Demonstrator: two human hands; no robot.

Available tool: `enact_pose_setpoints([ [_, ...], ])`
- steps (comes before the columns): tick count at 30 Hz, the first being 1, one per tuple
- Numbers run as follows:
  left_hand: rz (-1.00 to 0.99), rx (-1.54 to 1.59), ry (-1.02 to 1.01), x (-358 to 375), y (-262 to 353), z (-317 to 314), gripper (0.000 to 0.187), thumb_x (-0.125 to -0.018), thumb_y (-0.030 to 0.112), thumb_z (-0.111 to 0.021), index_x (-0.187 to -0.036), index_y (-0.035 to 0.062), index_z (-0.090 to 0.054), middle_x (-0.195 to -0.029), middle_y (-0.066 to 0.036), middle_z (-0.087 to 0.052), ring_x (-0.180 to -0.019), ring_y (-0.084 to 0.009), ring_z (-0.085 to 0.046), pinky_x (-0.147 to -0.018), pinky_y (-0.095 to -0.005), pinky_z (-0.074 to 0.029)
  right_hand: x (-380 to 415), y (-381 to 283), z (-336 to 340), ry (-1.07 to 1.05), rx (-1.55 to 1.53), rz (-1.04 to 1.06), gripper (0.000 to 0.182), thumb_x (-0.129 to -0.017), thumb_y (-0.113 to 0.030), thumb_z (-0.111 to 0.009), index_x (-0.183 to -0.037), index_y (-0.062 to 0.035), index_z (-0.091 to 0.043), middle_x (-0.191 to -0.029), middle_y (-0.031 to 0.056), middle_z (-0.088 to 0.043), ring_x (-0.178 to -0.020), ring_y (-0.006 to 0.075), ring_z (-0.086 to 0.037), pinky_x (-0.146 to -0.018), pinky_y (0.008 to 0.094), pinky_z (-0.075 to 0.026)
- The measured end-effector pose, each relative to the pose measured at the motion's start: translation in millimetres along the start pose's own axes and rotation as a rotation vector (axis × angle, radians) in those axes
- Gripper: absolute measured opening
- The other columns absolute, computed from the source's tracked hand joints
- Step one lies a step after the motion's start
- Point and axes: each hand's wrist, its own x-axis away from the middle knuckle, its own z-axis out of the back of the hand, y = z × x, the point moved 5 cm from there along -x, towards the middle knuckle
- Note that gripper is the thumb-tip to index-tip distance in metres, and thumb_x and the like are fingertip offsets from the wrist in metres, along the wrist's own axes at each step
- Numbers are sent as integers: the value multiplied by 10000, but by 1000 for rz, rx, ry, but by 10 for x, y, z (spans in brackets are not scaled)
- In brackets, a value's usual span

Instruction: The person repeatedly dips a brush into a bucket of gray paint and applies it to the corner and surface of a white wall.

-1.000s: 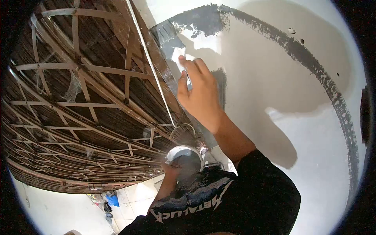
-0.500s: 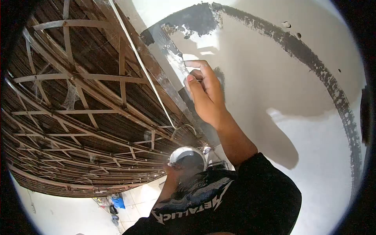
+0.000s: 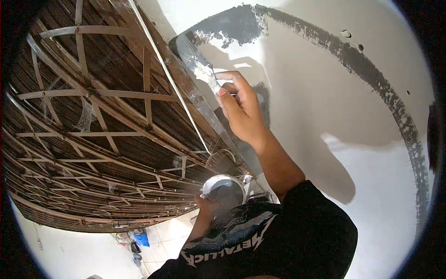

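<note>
Raised against the wall point(image 3: 306, 93), my right hand point(image 3: 246, 109) pinches the handle of a paintbrush point(image 3: 203, 70) between thumb and fingers. White paint crusts the brush's middle, while its grey bristles touch the wall along the wooden beam. Dark grey paint point(image 3: 232, 25) covers the wall beside and above the brush, with pale uneven gaps. Lower down, my left hand point(image 3: 206, 203) grips the rim side of a white paint bucket point(image 3: 243, 188), which holds grey paint. Part of that hand is hidden behind the bucket and blurred.
A metal lattice point(image 3: 100, 93) under dark roofing fills the left side. A white cable or pipe point(image 3: 172, 79) runs along the beam point(image 3: 204, 109). On the right, a dark grey band point(image 3: 357, 60) curves over the wall. Blue items point(image 3: 141, 238) lie on the tiled floor point(image 3: 162, 232) far below.
The brush has shifted slightly up and left along the wall beside the beam, with my right hand. The bucket stays in my left hand.
</note>
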Motion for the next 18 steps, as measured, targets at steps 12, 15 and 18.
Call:
enact_pose_setpoints([
  [12,38,43,50,-733,143,766,412,-718,420,-517,-968,95,-555,-888,-91,-540,-830,-274,-475,-735,-436,-402,-87,-179,70,-18,248,97,252,-893,-48,-509,-1143,-21,-516,-747,171,-607,-610,202,-569,-596,320,-435],
  [15,20,8,-67,-558,98,580,498,-728,444,-491,-1063,83,-565,-1014,-130,-567,-866,-306,-482,-772,-462,-400,-49,-192,115,78,279,250,249,-893,-45,-506,-1140,-23,-518,-712,173,-595,-603,198,-568,-594,320,-436],
  [18,-35,8,-1,-558,89,558,523,-716,443,-491,-1086,78,-550,-1057,-144,-545,-863,-314,-477,-796,-484,-388,-78,-208,68,51,226,202,251,-888,-40,-507,-1138,-23,-519,-686,161,-584,-582,198,-558,-587,321,-432],
])
